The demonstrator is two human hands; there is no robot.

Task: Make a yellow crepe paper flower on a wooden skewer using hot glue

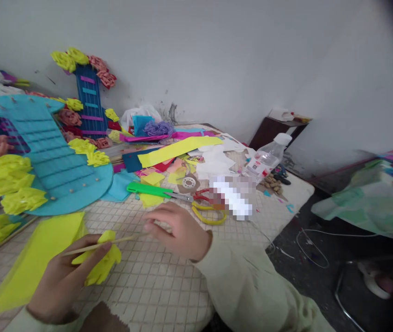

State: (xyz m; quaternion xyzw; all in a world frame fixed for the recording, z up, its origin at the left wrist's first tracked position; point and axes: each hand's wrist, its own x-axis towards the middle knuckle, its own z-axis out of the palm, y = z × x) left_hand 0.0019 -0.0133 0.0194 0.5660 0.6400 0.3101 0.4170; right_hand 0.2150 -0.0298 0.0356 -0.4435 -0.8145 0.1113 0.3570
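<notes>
My left hand (pixel 60 281) is closed on a thin wooden stick (pixel 96 246) and a crumpled yellow paper flower (pixel 103 265), low at the left. My right hand (pixel 179 230) hovers palm down just right of the stick's tip, fingers curled and slightly blurred; I see nothing in it. Both hands are over a checked cloth (pixel 148 286). A flat yellow paper sheet (pixel 37 258) lies under my left hand.
A turquoise paper structure (pixel 54 157) with yellow flowers stands at the left. Green-handled scissors (pixel 151 190), yellow-handled scissors (pixel 210 214), a tape roll (pixel 188 182), coloured paper strips (pixel 179 150) and a plastic bottle (pixel 267 159) lie beyond. The floor with cables is at the right.
</notes>
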